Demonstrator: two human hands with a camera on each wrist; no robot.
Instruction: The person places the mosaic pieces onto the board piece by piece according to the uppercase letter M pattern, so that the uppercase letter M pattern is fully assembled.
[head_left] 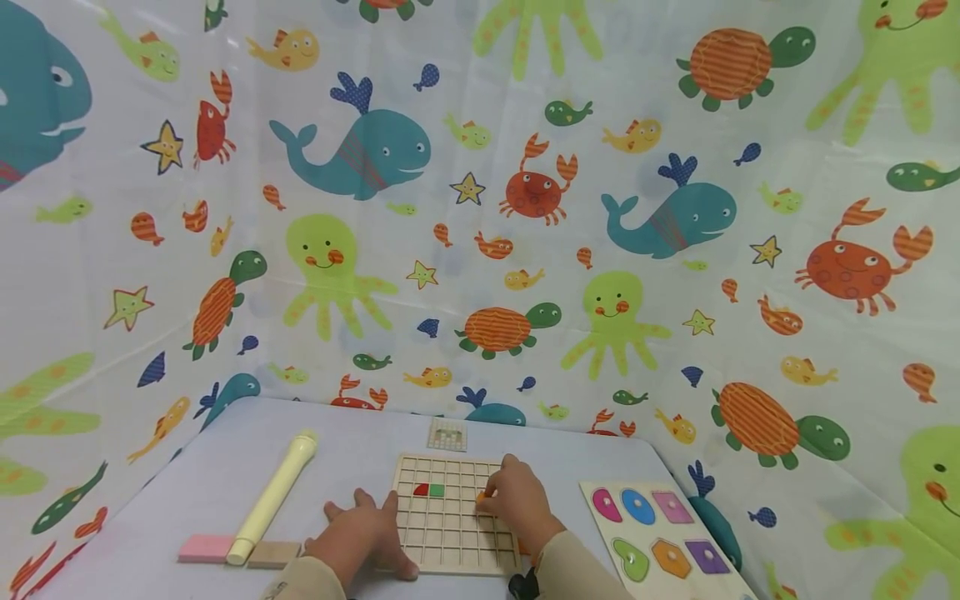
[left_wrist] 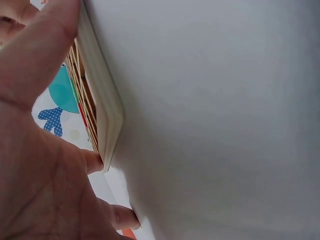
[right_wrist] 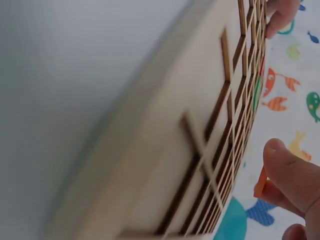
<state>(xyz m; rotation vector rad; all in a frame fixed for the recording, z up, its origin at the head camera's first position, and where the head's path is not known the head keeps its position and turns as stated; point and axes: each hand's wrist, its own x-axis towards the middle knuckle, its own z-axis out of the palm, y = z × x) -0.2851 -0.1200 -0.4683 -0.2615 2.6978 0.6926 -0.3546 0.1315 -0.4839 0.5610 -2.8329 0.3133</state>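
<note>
**Orange piece pinched over the grid board; board steadied at its left edge**

Head view. Wooden grid board (head_left: 452, 515) lies low centre on the pale table (head_left: 225, 483). Left hand (head_left: 362, 533) lies flat, fingers spread, thumb against the board's left edge. Right hand (head_left: 517, 500) curls its fingers round a small orange piece (head_left: 480, 498) at the board's right side. A red piece (head_left: 422, 490) and a green piece (head_left: 437, 490) sit side by side in upper cells. Risk, as a judgement: the cells are narrow, so a tilted piece could jam on the thin slats or slip from the pinch.

Left wrist view. The board's edge (left_wrist: 102, 100) is thick, smooth, pale wood with rounded corners; the left fingers (left_wrist: 37, 55) lie straight along it. If that pressure eases, the board may slide on the slick tabletop.

Right wrist view. Thin laser-cut slats form square cells (right_wrist: 230, 115). At lower right, thumb and finger (right_wrist: 290, 175) pinch the flat, thin orange piece (right_wrist: 260, 182) just off the board.
</note>
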